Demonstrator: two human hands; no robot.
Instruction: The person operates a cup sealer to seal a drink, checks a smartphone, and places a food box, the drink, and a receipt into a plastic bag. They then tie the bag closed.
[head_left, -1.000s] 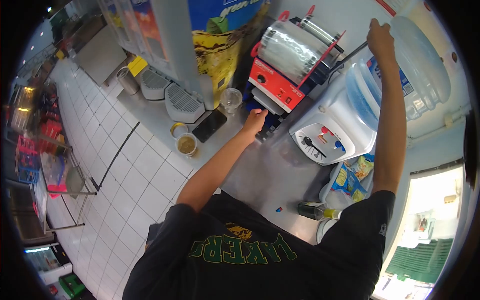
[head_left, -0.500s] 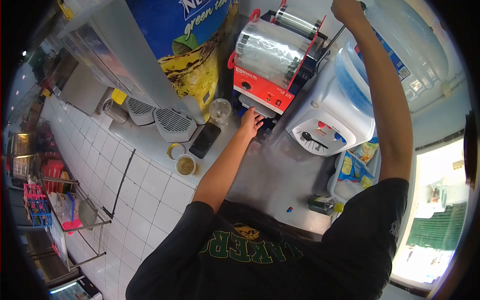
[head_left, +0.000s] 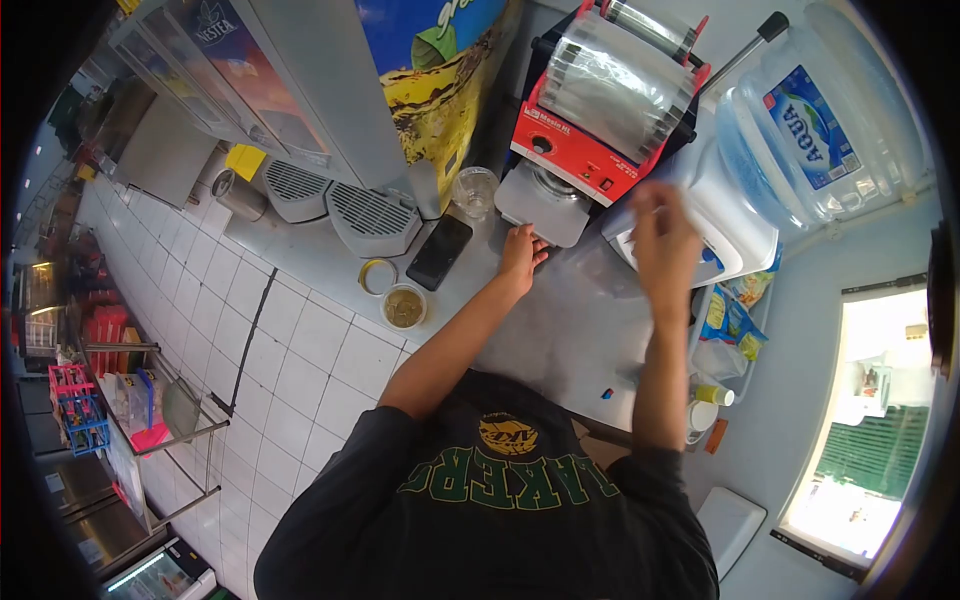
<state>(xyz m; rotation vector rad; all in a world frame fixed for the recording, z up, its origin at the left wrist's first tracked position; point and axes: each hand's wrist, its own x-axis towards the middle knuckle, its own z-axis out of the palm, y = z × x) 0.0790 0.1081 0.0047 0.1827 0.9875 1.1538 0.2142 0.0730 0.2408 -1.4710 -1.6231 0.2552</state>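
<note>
Sealing machine [head_left: 590, 165] stands on the steel counter [head_left: 570, 325], beside the white water dispenser [head_left: 745, 235]. Its upper end is cut off at the frame top. Grey tray [head_left: 528, 208] juts out below the red front panel [head_left: 570, 150]; a round metal ring [head_left: 553, 182] shows on it, partly under the panel, and I can't make out whether a cup sits inside. Left hand [head_left: 522, 255] is at the tray's front edge, fingers partly bent; I can't tell if it grips or only touches. Right hand [head_left: 665, 240] is motion-blurred in front of the dispenser, fingers loosely bent; I can't tell if it's open or closed, nothing readable in it. Right forearm hides part of the dispenser front and some counter.

Materials: glossy clear film roll [head_left: 610, 80] on top, thin metal lever [head_left: 735, 65] with black grip, clear plastic cup [head_left: 475, 190] near the tray, flat dark phone [head_left: 440, 253], cup with brown contents [head_left: 404, 307] next to a yellow ring-shaped item [head_left: 378, 277]. Ribbed, translucent blue water bottle [head_left: 830, 120] on the dispenser.

Versus half a second ago: right hand has left the lever and come down; tray now sticks out much further, exposing the ring; left hand remains at its edge.
</note>
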